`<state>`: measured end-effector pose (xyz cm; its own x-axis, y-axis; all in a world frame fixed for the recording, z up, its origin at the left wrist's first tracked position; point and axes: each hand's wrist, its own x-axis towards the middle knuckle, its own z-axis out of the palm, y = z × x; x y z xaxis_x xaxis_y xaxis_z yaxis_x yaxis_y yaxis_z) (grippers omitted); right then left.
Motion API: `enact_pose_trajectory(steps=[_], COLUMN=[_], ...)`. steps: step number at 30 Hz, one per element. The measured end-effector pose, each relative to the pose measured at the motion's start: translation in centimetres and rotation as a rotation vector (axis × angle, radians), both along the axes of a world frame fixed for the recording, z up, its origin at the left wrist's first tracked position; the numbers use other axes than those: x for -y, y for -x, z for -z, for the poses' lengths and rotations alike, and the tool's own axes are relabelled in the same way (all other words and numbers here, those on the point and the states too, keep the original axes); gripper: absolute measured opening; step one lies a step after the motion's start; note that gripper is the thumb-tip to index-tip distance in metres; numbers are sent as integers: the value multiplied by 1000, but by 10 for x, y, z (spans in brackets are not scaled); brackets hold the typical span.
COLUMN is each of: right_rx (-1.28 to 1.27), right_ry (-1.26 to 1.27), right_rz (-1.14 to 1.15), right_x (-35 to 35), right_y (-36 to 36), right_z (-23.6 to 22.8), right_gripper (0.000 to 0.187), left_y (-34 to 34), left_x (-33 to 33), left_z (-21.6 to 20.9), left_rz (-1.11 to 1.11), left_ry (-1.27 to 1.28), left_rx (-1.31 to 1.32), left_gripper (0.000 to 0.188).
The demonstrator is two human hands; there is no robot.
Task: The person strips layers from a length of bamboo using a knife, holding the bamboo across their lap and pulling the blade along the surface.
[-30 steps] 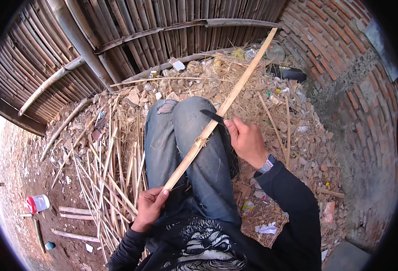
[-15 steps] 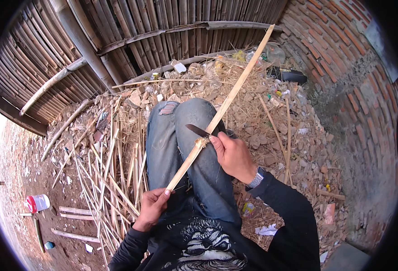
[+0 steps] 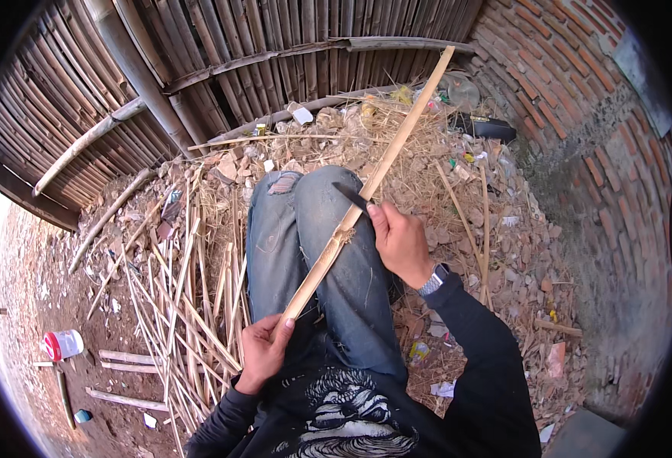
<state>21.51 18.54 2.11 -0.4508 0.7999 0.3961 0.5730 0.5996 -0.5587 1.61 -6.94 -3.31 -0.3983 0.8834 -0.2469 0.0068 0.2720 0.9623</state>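
Note:
A long pale bamboo strip (image 3: pixel 397 145) slants across my jeans, from near my lap up toward the far wall. My left hand (image 3: pixel 266 349) is closed around its near end, thumb on top. In my right hand (image 3: pixel 403 243) is a knife (image 3: pixel 349 195), its dark blade lying across the strip and pointing to the upper left; the handle is hidden in my fist. A node with ragged, curled shavings (image 3: pixel 342 235) shows on the strip just nearer to me than the blade.
Many split bamboo strips (image 3: pixel 176 305) lie piled left of my legs. Farther left stands a red and white bucket (image 3: pixel 64 345). A bamboo fence (image 3: pixel 275 46) closes the far side, a brick wall (image 3: pixel 603 153) the right. Rubble, straw and litter cover the ground.
My right hand has moved the knife up and away along the strip, off the shavings. The strip's far end has shifted slightly left, and my left hand has moved a little right.

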Motion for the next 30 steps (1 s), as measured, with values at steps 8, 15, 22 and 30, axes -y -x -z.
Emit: enact_pose_trajectory(steps=[8,15,22,30], right_rx=[-487,-363,-455,-532], right_ry=[525,392,441,492], right_rz=[6,-153,-194,-30], right_x=[-29,-20,-27,-55], right_y=[-12,13,18,13], right_z=[-10,-25,-11,-13], right_gripper=[41,32,29,23], left_y=[11,8,24,62], left_x=[1,7,27,69], left_z=[-1,-11,-2,7], left_rz=[35,9,64,56], left_ry=[8,-2,60,92], left_rx=[112,22,158,234], left_gripper=[25,29,30,25])
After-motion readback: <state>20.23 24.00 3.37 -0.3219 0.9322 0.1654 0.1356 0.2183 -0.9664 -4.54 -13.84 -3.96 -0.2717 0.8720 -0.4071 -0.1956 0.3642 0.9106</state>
